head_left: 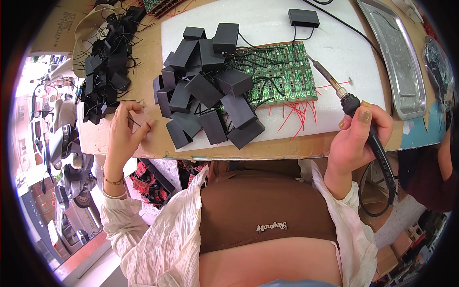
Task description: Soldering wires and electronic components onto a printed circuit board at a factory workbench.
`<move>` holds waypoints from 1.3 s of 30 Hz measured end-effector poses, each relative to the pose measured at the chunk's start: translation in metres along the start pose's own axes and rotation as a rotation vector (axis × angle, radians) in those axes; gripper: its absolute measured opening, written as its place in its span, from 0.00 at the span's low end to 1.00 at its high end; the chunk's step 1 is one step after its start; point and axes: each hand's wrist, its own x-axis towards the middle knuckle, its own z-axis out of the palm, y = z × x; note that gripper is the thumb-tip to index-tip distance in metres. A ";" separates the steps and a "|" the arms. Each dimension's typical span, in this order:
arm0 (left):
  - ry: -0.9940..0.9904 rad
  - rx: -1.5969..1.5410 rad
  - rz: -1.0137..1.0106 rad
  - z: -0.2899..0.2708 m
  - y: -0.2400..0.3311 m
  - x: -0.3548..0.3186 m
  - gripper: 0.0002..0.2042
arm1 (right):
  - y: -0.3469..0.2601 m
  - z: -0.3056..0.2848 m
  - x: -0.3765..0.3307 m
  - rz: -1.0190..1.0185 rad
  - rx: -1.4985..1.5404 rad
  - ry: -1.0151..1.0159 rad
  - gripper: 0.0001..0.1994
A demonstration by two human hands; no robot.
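Bright, even daylight all over the white foam sheet [267, 28], washing it out a bit. Soft, short shadows under the black boxes [205, 91] on it. Blown-out highlights left of the sheet, past the worktop [148, 57] edge. Heavy fisheye bending and black vignette around the rim. Mostly sharp, softer toward the edges.

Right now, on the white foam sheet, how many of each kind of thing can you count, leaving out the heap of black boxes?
Green circuit board: 1
Lone black box apart from the heap: 1
Soldering iron, held in the right hand, tip over the sheet: 1
Total: 3
The black boxes in the heap overlap too much to count.
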 end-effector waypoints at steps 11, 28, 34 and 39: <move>0.139 -0.185 0.025 0.002 -0.025 0.024 0.09 | -0.001 0.002 -0.002 0.062 -0.105 0.124 0.11; 0.292 0.308 -0.018 0.019 -0.013 -0.022 0.37 | 0.001 0.001 0.004 0.103 -0.156 0.097 0.10; 0.517 0.089 0.028 0.042 -0.021 -0.002 0.11 | -0.001 0.004 0.003 0.096 -0.131 0.054 0.09; 0.489 -0.529 0.023 0.023 -0.001 0.004 0.13 | -0.002 0.002 0.001 0.055 -0.153 0.060 0.09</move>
